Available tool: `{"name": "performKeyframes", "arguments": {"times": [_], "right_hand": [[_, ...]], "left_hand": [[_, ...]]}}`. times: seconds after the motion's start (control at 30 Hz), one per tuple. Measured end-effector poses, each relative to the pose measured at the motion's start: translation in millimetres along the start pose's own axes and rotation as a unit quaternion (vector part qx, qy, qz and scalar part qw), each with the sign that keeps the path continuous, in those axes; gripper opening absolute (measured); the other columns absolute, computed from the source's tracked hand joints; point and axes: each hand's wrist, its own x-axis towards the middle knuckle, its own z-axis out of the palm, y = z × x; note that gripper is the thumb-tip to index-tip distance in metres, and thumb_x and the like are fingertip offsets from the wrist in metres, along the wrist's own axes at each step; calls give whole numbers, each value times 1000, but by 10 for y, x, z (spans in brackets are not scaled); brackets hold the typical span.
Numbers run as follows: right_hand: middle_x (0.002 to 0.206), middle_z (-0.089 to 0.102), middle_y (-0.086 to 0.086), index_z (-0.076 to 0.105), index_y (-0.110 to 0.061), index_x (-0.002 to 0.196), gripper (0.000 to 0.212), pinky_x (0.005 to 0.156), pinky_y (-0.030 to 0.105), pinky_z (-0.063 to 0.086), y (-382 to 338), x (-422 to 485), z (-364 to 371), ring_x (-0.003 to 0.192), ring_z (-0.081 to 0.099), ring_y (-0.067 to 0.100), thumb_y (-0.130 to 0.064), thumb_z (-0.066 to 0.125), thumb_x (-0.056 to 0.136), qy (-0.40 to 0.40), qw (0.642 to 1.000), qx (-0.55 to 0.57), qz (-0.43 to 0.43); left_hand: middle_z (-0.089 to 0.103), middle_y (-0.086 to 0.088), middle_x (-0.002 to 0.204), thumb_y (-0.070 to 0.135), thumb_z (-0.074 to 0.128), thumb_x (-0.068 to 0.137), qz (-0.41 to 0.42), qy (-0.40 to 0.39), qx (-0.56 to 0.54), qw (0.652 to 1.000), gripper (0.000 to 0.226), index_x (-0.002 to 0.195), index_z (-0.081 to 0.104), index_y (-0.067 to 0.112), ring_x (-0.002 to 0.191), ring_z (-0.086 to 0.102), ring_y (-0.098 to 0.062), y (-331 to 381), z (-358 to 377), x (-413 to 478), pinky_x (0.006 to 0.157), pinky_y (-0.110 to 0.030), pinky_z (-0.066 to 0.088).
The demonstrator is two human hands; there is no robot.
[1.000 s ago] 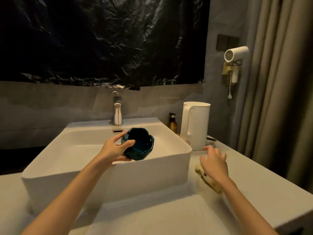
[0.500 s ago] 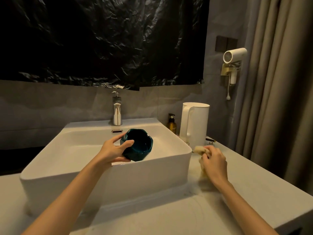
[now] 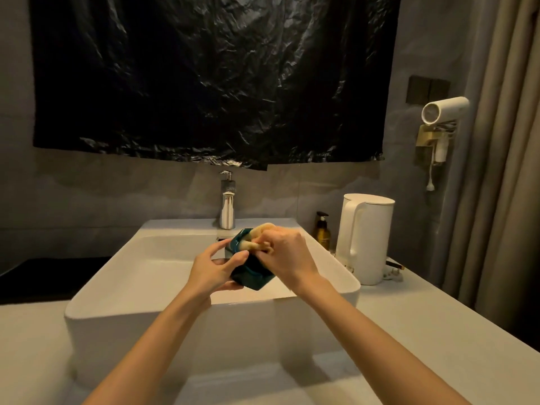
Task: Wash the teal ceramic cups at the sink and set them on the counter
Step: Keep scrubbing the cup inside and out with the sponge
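Observation:
My left hand (image 3: pixel 214 270) grips a dark teal ceramic cup (image 3: pixel 252 277) over the white basin (image 3: pixel 140 290), thumb on its rim. My right hand (image 3: pixel 287 260) holds a pale yellow sponge (image 3: pixel 261 232) and presses it into the cup's mouth. The cup is tilted and most of its inside is hidden behind my right hand and the sponge. The chrome tap (image 3: pixel 227 213) stands just behind the cup; I see no water running.
A white kettle (image 3: pixel 365 238) and a brown pump bottle (image 3: pixel 321 230) stand on the counter (image 3: pixel 438 331) right of the basin. A small dark-tipped object (image 3: pixel 394 266) lies by the kettle's base. A white hair dryer (image 3: pixel 444 111) hangs on the right wall beside a curtain.
My right hand picked the sponge up off the counter and carried it left into the cup. My left hand kept hold of the cup over the basin.

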Motion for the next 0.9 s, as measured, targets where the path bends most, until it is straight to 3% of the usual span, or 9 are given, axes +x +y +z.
{"name": "performKeyframes", "arguments": {"times": [0.13,0.27,0.43,0.57,0.63,0.73,0.9], "right_hand": [[120,65,4,71,-12,112,24,95,27,50,0,19,76,106,61,18,-18,61,91,-107,994,7,-1],[134,52,1,63,-20,125,31,100,25,41,52,4,15,125,38,15,-19,54,95,-202,975,-47,-80],[139,48,-10,50,-35,133,39,90,37,25,41,50,-155,121,30,20,-37,50,95,-199,934,-242,-174],[143,43,-9,45,-34,136,43,92,40,18,1,12,-120,127,24,23,-43,50,94,-168,922,-326,-125],[140,47,-10,51,-32,132,37,89,39,17,-25,17,-134,124,25,21,-42,45,97,-150,933,-312,-99],[125,57,-7,61,-32,123,31,86,33,20,-34,37,-212,107,29,13,-39,47,97,-176,957,-221,-64],[113,63,4,60,-22,116,34,78,23,51,-10,10,-219,100,57,17,-25,70,84,-103,989,-87,-64]], "left_hand": [[67,-17,107,19,74,78,11,13,-3,1000,56,130,53,20,96,65,-34,-9,-20,8,71,-49,58],[65,-8,99,20,74,79,8,15,-6,1000,57,131,53,20,88,65,-28,-25,-16,17,64,-41,60],[62,-8,105,20,71,81,3,14,-7,1000,54,132,52,21,90,63,-30,-16,-13,26,60,-37,60],[64,-12,106,18,72,81,13,19,-5,1000,56,133,52,19,96,64,-34,-21,-25,21,67,-44,60],[65,-11,103,17,72,80,17,22,-10,1000,55,132,53,17,93,64,-33,-21,-10,11,69,-47,59],[61,-9,107,16,69,82,15,25,-4,1000,52,131,53,16,90,61,-29,-8,13,8,63,-39,57],[59,-6,105,17,68,84,8,23,-4,1000,51,132,52,18,89,59,-28,-1,19,23,55,-31,56]]}}
